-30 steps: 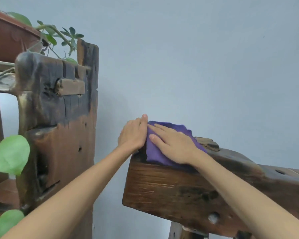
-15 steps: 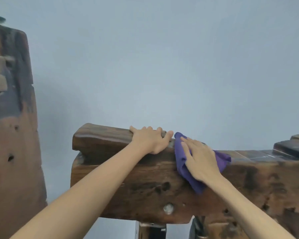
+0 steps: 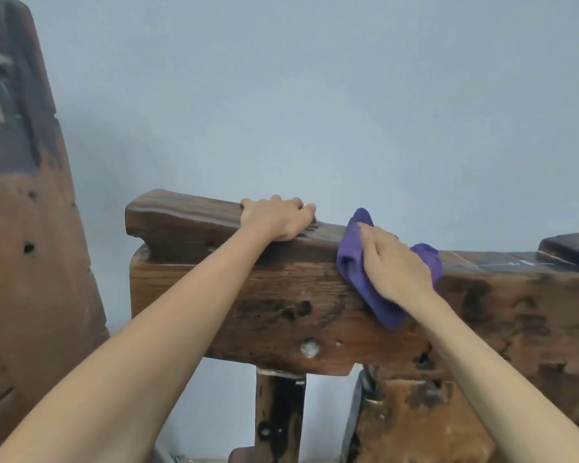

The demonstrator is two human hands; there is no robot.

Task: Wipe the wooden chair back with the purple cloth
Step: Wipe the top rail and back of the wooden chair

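Observation:
The wooden chair back (image 3: 248, 295) is a thick, dark, weathered beam running from centre left to the right edge. The purple cloth (image 3: 351, 262) is draped over its top edge and hangs down the front face. My right hand (image 3: 395, 265) lies flat on the cloth, pressing it against the wood. My left hand (image 3: 278, 218) grips the beam's top edge, a little to the left of the cloth, with the fingers curled over the far side.
A tall worn wooden post (image 3: 24, 228) stands at the left edge. A grey-blue wall (image 3: 315, 95) is right behind the chair. A wooden upright (image 3: 278, 416) and a broad plank (image 3: 415, 422) support the beam from below.
The view has shifted right, so the tall post and plants slid out to the left. My right hand and the cloth have moved right along the beam; my left hand followed along the top edge.

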